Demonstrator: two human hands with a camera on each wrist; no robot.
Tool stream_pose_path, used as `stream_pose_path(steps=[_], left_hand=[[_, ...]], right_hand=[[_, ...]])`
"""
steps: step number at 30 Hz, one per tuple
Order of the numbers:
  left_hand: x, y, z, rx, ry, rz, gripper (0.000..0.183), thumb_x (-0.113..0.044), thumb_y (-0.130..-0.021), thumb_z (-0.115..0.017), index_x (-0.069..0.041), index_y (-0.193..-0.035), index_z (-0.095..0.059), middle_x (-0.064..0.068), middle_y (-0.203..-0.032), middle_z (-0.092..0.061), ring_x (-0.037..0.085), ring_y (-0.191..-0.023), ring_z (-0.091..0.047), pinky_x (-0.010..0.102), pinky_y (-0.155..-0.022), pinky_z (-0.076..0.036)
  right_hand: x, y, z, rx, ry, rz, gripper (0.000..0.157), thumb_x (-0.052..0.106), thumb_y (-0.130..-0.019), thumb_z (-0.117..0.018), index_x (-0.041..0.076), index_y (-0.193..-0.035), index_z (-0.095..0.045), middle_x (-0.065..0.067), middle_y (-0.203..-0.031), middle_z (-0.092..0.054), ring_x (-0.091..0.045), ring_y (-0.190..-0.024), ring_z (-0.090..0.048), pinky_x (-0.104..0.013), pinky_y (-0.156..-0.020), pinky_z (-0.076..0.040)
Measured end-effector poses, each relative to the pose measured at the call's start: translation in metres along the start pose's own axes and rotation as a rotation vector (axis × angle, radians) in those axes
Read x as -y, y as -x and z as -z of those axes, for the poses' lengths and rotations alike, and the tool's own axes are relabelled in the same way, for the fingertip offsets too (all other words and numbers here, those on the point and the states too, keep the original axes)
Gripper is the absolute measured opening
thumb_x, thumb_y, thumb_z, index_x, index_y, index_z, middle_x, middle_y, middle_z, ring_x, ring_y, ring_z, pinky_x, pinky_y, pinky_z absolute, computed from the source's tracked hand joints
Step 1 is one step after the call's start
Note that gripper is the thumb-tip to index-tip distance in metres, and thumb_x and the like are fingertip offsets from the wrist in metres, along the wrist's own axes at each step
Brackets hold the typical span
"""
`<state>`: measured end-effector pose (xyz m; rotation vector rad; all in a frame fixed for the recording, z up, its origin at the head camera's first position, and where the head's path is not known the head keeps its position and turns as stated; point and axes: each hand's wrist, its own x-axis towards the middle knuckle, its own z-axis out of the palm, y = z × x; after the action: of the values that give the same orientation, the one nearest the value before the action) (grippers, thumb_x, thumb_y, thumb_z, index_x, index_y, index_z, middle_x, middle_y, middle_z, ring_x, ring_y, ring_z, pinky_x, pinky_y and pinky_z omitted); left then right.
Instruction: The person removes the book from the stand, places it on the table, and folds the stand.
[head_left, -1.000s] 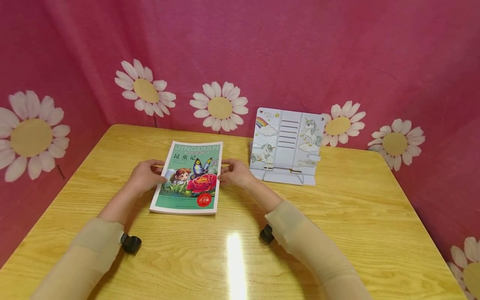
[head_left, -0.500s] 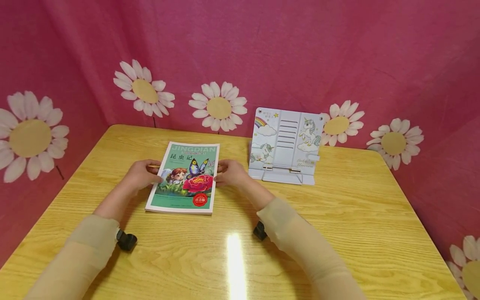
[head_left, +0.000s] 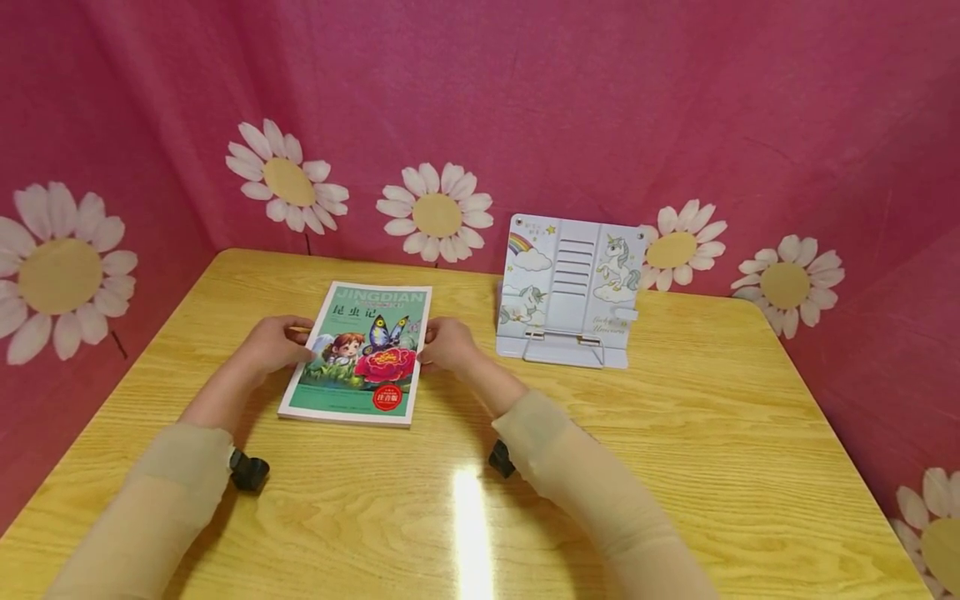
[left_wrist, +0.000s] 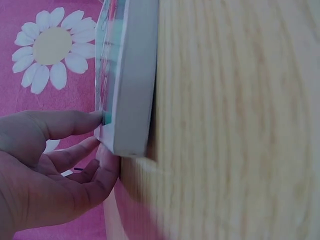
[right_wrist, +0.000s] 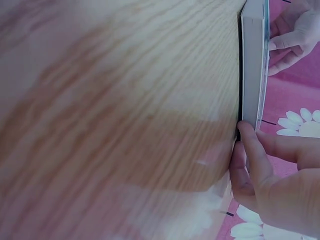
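Observation:
A paperback book (head_left: 362, 398) with a green illustrated cover lies face up, left of centre in the head view. My left hand (head_left: 276, 343) grips its left edge; in the left wrist view the thumb (left_wrist: 75, 123) rests on the cover while the other fingers bend at the side and corner. On the opposite edge my right hand (head_left: 452, 343) holds the book, its fingertips low against the page block (right_wrist: 252, 70) in the right wrist view. A thin dark line shows between the book and the wooden table (head_left: 375, 517).
Back right of the book stands a white metal book stand (head_left: 570, 287) with unicorn prints, slots and a wire holder at its foot. A pink curtain (head_left: 570, 108) with large daisies hangs behind the table and along both sides.
Both hands and the book between them have shifted a little to the left across the table. The book stand stays where it was.

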<state>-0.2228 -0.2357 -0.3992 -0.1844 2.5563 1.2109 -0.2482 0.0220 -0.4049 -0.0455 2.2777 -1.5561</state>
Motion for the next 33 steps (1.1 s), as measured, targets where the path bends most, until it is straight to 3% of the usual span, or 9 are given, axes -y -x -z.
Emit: stream_pose_path(steps=[5, 9, 16, 20, 23, 28, 33], left_hand=[[-0.001, -0.001, 0.0, 0.008, -0.005, -0.001, 0.06, -0.006, -0.086, -0.065, 0.007, -0.138, -0.037, 0.026, -0.121, -0.046, 0.032, -0.103, -0.046, 0.028, -0.078, -0.051], [-0.002, 0.001, 0.0, 0.011, -0.011, 0.001, 0.06, -0.006, -0.087, -0.065, 0.007, -0.138, -0.037, 0.026, -0.121, -0.046, 0.032, -0.103, -0.046, 0.03, -0.08, -0.051], [-0.003, 0.002, 0.0, 0.009, -0.02, -0.01, 0.057, -0.005, -0.087, -0.064, 0.009, -0.135, -0.038, 0.025, -0.117, -0.046, 0.032, -0.101, -0.046, 0.029, -0.077, -0.051], [-0.003, 0.001, -0.001, 0.012, -0.023, 0.003, 0.058, -0.005, -0.087, -0.064, 0.009, -0.136, -0.037, 0.025, -0.118, -0.046, 0.032, -0.102, -0.046, 0.031, -0.08, -0.05], [-0.002, 0.0, -0.001, 0.011, -0.029, 0.017, 0.061, -0.008, -0.089, -0.061, 0.009, -0.14, -0.032, 0.025, -0.12, -0.045, 0.032, -0.103, -0.046, 0.031, -0.08, -0.05], [-0.007, 0.003, 0.001, 0.003, -0.032, -0.001, 0.064, -0.014, -0.094, -0.053, 0.01, -0.144, -0.023, 0.027, -0.125, -0.044, 0.032, -0.106, -0.045, 0.033, -0.079, -0.053], [-0.019, 0.011, 0.0, -0.039, -0.058, -0.061, 0.066, -0.018, -0.094, -0.053, 0.007, -0.146, -0.021, 0.028, -0.13, -0.042, 0.036, -0.109, -0.046, 0.04, -0.085, -0.052]], right_hand=[[0.001, -0.003, -0.002, -0.013, 0.121, 0.021, 0.04, -0.017, -0.074, -0.066, -0.01, -0.112, -0.058, -0.005, -0.076, -0.046, -0.028, -0.076, -0.067, -0.03, -0.058, -0.058], [0.001, -0.004, -0.001, 0.005, 0.139, 0.016, 0.037, -0.017, -0.075, -0.066, -0.01, -0.111, -0.057, -0.005, -0.075, -0.045, -0.028, -0.078, -0.066, -0.03, -0.059, -0.058], [0.002, -0.003, 0.001, 0.035, 0.21, 0.041, 0.029, -0.013, -0.077, -0.067, -0.009, -0.105, -0.058, -0.005, -0.072, -0.044, -0.017, -0.066, -0.06, -0.028, -0.059, -0.058], [0.0, -0.003, 0.003, 0.081, 0.176, 0.052, 0.026, -0.013, -0.079, -0.065, -0.011, -0.103, -0.057, -0.007, -0.074, -0.045, -0.017, -0.067, -0.06, -0.028, -0.061, -0.058], [0.0, -0.003, 0.007, 0.123, 0.143, 0.034, 0.039, -0.008, -0.081, -0.065, -0.009, -0.119, -0.053, -0.008, -0.08, -0.049, -0.017, -0.071, -0.06, -0.029, -0.063, -0.058], [0.001, 0.001, 0.018, 0.157, 0.145, 0.009, 0.074, 0.002, -0.084, -0.068, 0.005, -0.147, -0.029, -0.01, -0.094, -0.054, -0.018, -0.073, -0.059, -0.032, -0.065, -0.058], [0.01, 0.012, 0.028, 0.136, 0.267, 0.074, 0.075, 0.009, -0.084, -0.07, 0.008, -0.147, -0.03, -0.013, -0.107, -0.057, -0.028, -0.076, -0.066, -0.034, -0.066, -0.058]])
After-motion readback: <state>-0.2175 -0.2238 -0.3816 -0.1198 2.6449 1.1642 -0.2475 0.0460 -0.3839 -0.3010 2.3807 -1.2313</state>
